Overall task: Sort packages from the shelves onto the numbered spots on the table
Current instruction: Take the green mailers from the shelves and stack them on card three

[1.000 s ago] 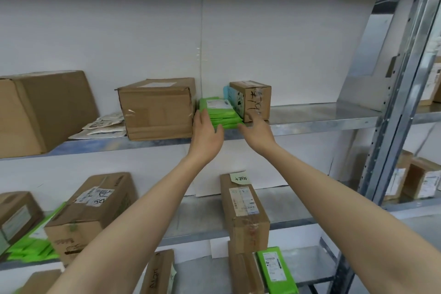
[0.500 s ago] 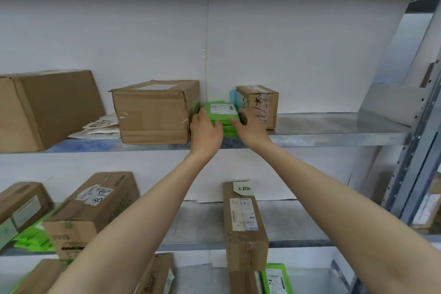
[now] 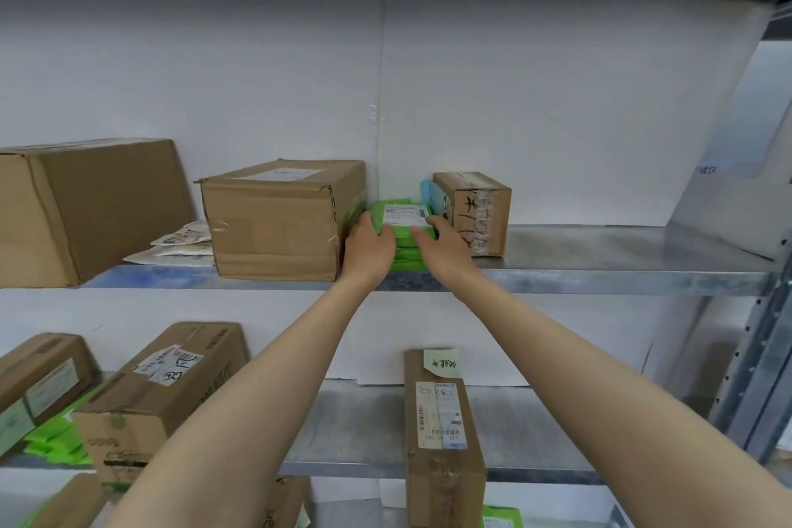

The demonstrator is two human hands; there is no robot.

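A stack of green flat packages [image 3: 403,219] with a white label on top lies on the upper metal shelf [image 3: 600,266], between a mid-sized cardboard box [image 3: 278,219] and a small taped box [image 3: 475,210]. My left hand [image 3: 368,246] grips the stack's left side with its fingers curled over the top package. My right hand [image 3: 441,244] holds the right side, fingers over the top edge. The lower packages of the stack are partly hidden by both hands.
A big cardboard box [image 3: 85,206] and some white mailers [image 3: 180,240] sit at the left of the same shelf. The lower shelf holds several boxes [image 3: 163,394], a tall narrow box [image 3: 441,433] and green packages [image 3: 55,437]. A steel upright [image 3: 767,364] stands at right.
Both hands have reached forward from the shelf's front edge onto the green stack and closed on its two sides. The view has shifted closer to the shelf.
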